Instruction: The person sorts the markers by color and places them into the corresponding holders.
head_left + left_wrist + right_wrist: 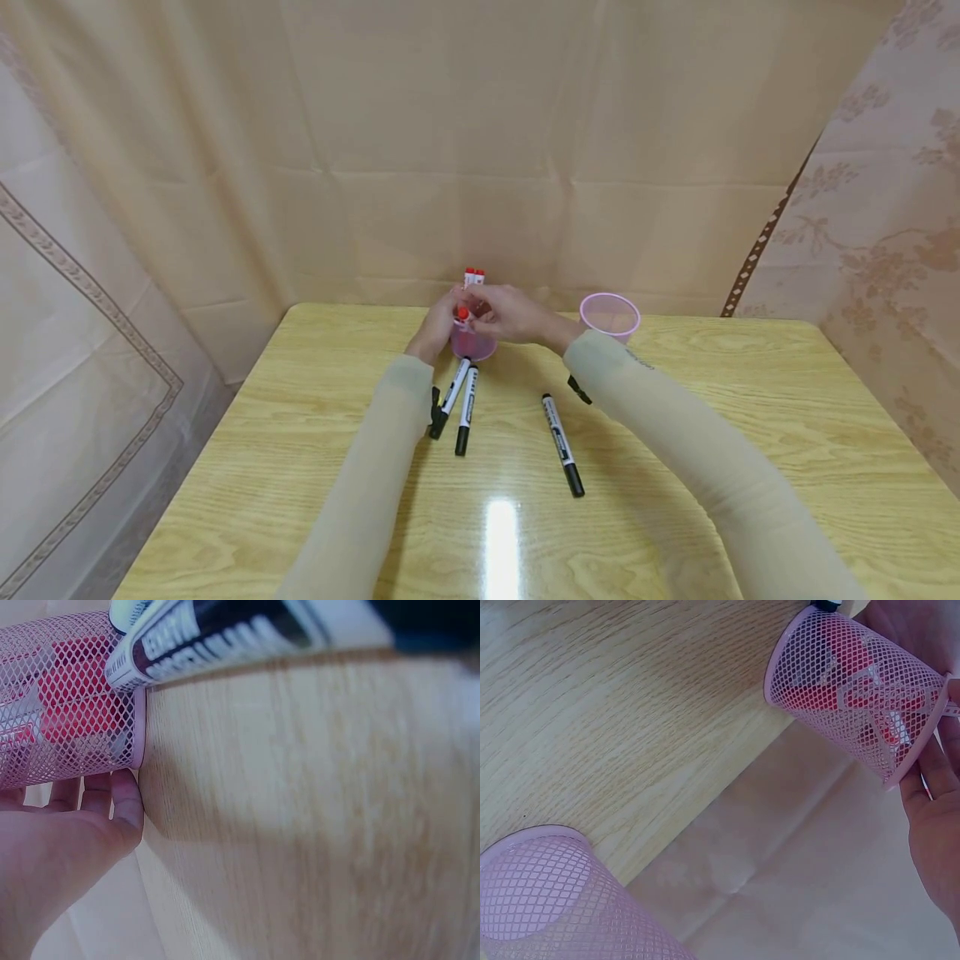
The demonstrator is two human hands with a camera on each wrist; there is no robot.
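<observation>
A pink mesh pen cup [474,344] stands near the table's back edge with several red markers [75,690] inside. My left hand [438,325] curls its fingers round the side of this cup, as the left wrist view [67,840] also shows. Over the cup's mouth, my right hand [513,314] pinches a red-capped marker [463,314] between thumb and fingers, its lower part inside the cup. Two more red ends [474,275] stick up behind the hands. In the right wrist view, the right hand's fingers [934,769] are right at the rim.
Another pink mesh cup [609,315] stands to the right, nothing visible in it. Two black markers [468,408] lie in front of the held cup, one by the left wrist. A third black marker [561,442] lies nearer the right forearm. A curtain [450,167] hangs behind the table.
</observation>
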